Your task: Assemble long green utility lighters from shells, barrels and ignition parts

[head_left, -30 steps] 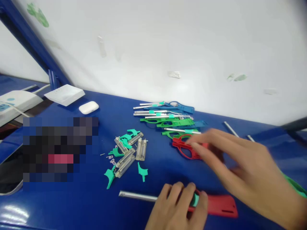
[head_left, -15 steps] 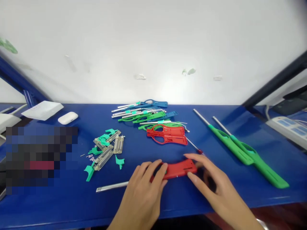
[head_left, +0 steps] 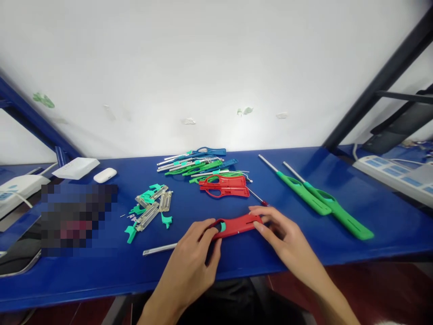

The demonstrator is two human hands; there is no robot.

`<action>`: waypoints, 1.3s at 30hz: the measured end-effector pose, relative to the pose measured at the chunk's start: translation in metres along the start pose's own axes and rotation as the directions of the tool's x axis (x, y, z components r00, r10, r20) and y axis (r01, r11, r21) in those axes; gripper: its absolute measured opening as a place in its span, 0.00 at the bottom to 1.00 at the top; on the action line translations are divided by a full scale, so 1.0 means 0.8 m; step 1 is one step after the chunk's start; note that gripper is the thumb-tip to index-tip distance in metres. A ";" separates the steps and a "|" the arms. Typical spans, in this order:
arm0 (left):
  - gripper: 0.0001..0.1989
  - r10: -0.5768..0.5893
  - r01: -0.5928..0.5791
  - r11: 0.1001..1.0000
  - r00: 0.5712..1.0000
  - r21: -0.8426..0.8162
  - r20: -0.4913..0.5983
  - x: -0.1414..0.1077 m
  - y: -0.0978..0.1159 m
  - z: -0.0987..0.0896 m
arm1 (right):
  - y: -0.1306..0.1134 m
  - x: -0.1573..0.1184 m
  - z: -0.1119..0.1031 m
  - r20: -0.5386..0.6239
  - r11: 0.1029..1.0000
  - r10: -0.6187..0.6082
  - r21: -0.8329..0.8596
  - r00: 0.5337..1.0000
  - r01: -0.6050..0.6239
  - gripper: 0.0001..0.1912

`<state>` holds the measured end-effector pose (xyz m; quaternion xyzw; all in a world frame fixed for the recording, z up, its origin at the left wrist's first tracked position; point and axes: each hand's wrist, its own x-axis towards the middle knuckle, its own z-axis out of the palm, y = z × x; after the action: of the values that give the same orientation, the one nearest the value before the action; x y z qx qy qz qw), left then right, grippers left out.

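Observation:
A red lighter (head_left: 238, 225) with a teal trigger and a metal tube lies low over the blue table between my hands, its tube pointing left. My left hand (head_left: 194, 253) is closed round its front part, near the trigger loop. At the handle's rear end, my right hand (head_left: 282, 230) grips it between thumb and fingers. Behind it rest open red handle shells (head_left: 225, 186) and a screwdriver (head_left: 259, 197) with a dark red end.
Green and blue handle halves with metal tubes (head_left: 196, 166) are piled at the back. Clear fuel tanks (head_left: 148, 216) and teal triggers (head_left: 166, 220) lie at left. Two green lighters (head_left: 348, 221) rest at right. A white case (head_left: 105, 175) and power strip (head_left: 392, 174) flank these.
The camera view has shifted, showing more of the table's front edge. My fingers remain on the red lighter, and its teal trigger shows more clearly beside my left fingers.

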<state>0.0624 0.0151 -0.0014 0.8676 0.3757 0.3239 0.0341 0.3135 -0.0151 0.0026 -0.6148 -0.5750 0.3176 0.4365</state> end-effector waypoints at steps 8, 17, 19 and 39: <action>0.14 0.229 -0.292 0.931 0.934 0.219 0.274 0.009 -0.013 -0.020 | 0.020 0.001 0.002 0.021 0.999 -0.034 0.031 0.999 0.033 0.19; 0.18 0.325 -0.420 0.849 0.893 0.321 0.311 0.011 -0.028 -0.010 | 0.029 0.002 0.003 0.013 0.997 0.005 0.072 1.000 -0.006 0.19; 0.19 0.310 -0.383 0.859 0.917 0.339 0.251 0.008 -0.029 0.004 | 0.027 0.002 0.002 0.018 0.996 0.022 0.084 1.000 -0.024 0.18; 0.12 0.222 -0.229 0.941 0.973 0.247 0.058 -0.011 -0.035 0.009 | 0.014 0.001 -0.001 0.030 0.996 0.042 0.072 0.999 -0.044 0.12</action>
<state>0.0449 0.0305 -0.0201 0.9069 0.3114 0.2625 -0.1083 0.3192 -0.0139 -0.0067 -0.6063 -0.5557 0.3562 0.4435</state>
